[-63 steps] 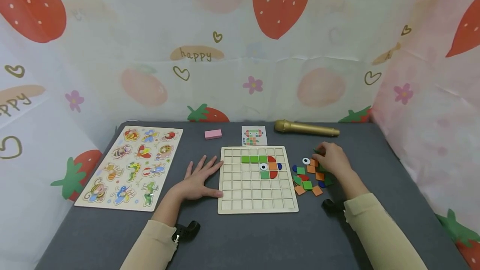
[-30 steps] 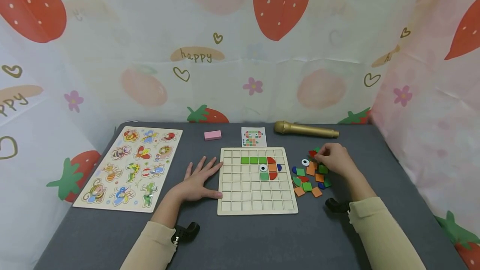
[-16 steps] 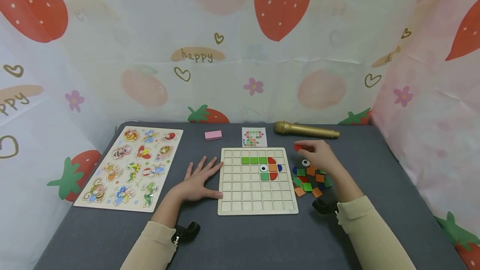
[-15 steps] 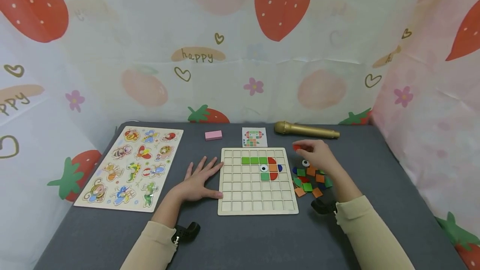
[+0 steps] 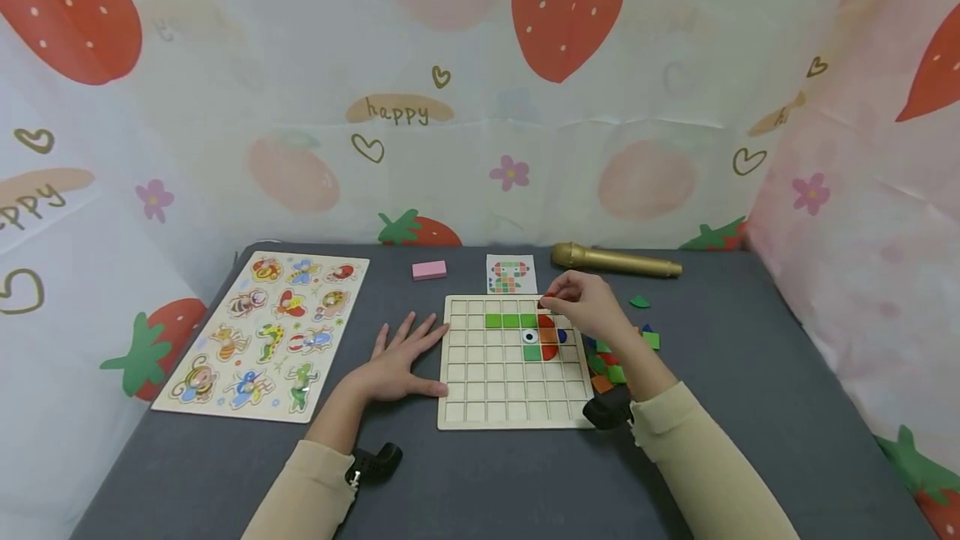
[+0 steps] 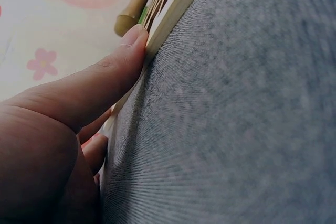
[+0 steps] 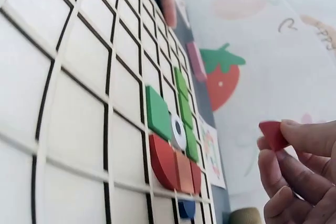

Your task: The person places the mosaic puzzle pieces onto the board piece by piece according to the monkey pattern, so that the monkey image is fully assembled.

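Red piece [image 7: 272, 134] pinched in the right hand [image 5: 588, 308] over the grid board [image 5: 495, 390]; left hand [image 5: 392, 367], fingers spread, against the board's left edge; forearm [image 5: 649, 369] partly hides tiles [image 5: 616, 374] beside its right.

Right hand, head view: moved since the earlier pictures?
Yes, leftward: the right hand was beyond the right edge of the square, pale wooden grid board and now overlaps it.

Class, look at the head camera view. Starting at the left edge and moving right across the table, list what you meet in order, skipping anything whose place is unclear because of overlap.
Picture puzzle → left hand → grid board → loose tiles.
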Demonstrator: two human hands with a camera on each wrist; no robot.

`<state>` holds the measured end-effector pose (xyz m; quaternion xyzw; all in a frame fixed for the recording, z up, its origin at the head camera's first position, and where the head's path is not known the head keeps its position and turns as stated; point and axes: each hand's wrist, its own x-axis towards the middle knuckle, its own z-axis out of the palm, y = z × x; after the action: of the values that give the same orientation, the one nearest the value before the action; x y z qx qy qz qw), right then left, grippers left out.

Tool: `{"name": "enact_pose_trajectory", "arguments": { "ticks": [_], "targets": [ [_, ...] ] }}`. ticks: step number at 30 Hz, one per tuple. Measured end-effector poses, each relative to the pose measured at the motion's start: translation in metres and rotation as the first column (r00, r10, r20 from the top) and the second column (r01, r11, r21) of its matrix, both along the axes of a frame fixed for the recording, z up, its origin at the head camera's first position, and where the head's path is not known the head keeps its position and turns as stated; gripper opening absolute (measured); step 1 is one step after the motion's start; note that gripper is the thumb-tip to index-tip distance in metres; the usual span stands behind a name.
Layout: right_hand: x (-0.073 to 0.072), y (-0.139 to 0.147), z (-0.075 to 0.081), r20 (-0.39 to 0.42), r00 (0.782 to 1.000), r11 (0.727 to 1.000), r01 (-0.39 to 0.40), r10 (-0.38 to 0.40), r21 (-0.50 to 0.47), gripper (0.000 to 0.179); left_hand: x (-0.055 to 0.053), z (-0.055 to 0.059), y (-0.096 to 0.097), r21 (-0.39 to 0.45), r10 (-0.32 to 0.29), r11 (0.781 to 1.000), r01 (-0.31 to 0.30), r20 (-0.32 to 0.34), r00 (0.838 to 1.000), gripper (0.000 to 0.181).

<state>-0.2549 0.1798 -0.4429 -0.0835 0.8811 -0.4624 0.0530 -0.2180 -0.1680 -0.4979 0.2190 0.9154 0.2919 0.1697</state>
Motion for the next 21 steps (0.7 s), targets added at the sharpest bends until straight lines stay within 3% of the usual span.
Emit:
{"name": "enact_pose_trajectory", "arguments": {
  "ticks": [12,21],
  "targets": [
    [-0.009,-0.038,-0.011,-0.004,0.999,0.998,-0.044,0.044,-0.055,0.017,0.000,0.001,0.000,-0.008,0.004,1.000,-0.004,0.006,1.000,0.103],
    [-0.017,-0.063,-0.020,-0.003,0.998,0.998,-0.065,0.065,0.014,0.013,0.000,0.002,-0.001,-0.022,0.003,1.000,-0.003,0.002,1.000,0.102]
  ]
}}
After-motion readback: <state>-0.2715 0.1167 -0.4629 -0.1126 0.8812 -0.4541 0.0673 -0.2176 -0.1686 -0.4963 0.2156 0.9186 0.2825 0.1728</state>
